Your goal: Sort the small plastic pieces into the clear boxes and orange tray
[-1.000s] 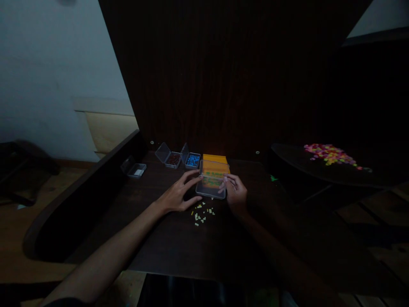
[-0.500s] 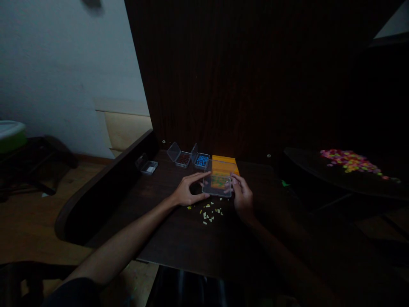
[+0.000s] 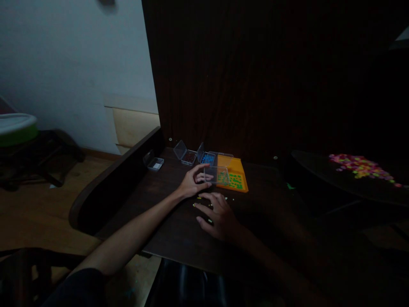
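My left hand (image 3: 191, 182) grips a clear plastic box (image 3: 216, 175) by its left side, its lid swung up at the back. Through the box I see part of an orange tray (image 3: 245, 184) that holds green pieces (image 3: 235, 181). My right hand (image 3: 219, 216) hovers over or rests on the dark tabletop, fingers spread, above small pale and yellow building pieces (image 3: 210, 221). Most of those pieces are hidden under the right hand; a few show around its fingers.
Behind my left hand stand open clear boxes, one with dark red pieces (image 3: 189, 157), one with blue pieces (image 3: 208, 158). A smaller open box (image 3: 156, 163) lies further left. A raised wooden side (image 3: 115, 181) bounds the table; a colourful pile (image 3: 362, 167) lies at right.
My right hand has let go of the clear box and moved down to the small pieces. The left hand still holds the box, which now has its lid open. The view has shifted slightly.
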Motion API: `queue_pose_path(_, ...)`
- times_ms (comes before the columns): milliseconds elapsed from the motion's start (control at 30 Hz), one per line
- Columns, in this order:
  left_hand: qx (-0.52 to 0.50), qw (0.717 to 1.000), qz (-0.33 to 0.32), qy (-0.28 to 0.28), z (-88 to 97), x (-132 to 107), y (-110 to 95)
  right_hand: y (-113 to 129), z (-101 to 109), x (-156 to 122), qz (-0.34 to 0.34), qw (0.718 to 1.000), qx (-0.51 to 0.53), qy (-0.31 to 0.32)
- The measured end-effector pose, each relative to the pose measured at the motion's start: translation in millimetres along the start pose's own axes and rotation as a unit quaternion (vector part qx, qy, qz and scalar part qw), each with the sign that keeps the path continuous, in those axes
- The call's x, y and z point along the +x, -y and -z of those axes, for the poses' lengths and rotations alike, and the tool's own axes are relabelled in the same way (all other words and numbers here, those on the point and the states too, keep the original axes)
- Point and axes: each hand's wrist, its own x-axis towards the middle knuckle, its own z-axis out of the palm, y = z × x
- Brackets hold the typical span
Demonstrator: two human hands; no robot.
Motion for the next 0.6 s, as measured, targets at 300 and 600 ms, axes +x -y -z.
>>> queue_pose_path(300,-0.018,1.0,0.005,0.001,-1.4,0.8,1.1,-1.0,-12.2,-0.9,-0.005,0.996,-0.051,0.072)
queue_pose_path(600,-0.022,1.0,0.008,-0.003,-3.8,0.6,1.0,0.9,-13.3,-2.5,0.012,0.994,-0.063,0.091)
